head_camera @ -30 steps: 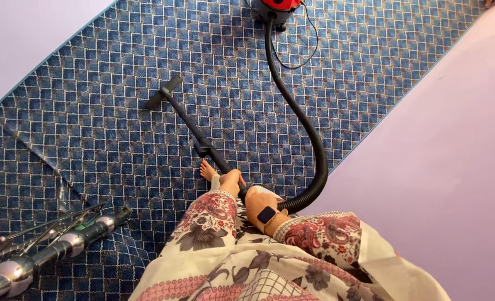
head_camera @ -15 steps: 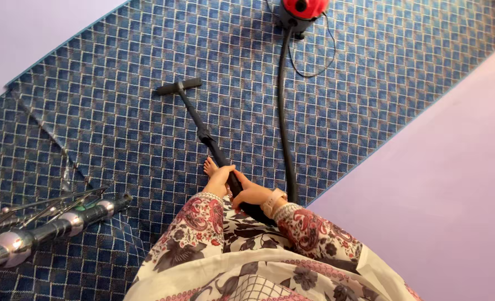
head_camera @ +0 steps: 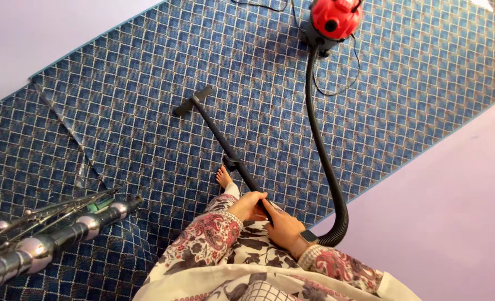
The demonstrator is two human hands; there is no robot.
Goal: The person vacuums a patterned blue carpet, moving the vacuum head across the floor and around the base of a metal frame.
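My left hand (head_camera: 246,205) and my right hand (head_camera: 284,226) both grip the black wand (head_camera: 225,147) of a vacuum cleaner, the right hand lower on it, near my body. The wand runs up and left to a flat black floor nozzle (head_camera: 193,101) resting on a blue checked carpet (head_camera: 119,122). A ribbed black hose (head_camera: 323,150) loops from below my right hand up to the red vacuum body (head_camera: 335,18) at the top. My right wrist wears a dark watch (head_camera: 309,237). My bare foot (head_camera: 223,178) stands beside the wand.
A chrome and black metal stand (head_camera: 47,242) with thin rods lies at the lower left. A thin black cord (head_camera: 336,83) curls beside the vacuum body. Bare pale lilac floor (head_camera: 442,223) lies right of the carpet. A carpet seam (head_camera: 63,134) runs at left.
The wand and nozzle have swung and pushed forward again. The hose has bowed out to the right. My view has shifted, so the vacuum body shows more fully.
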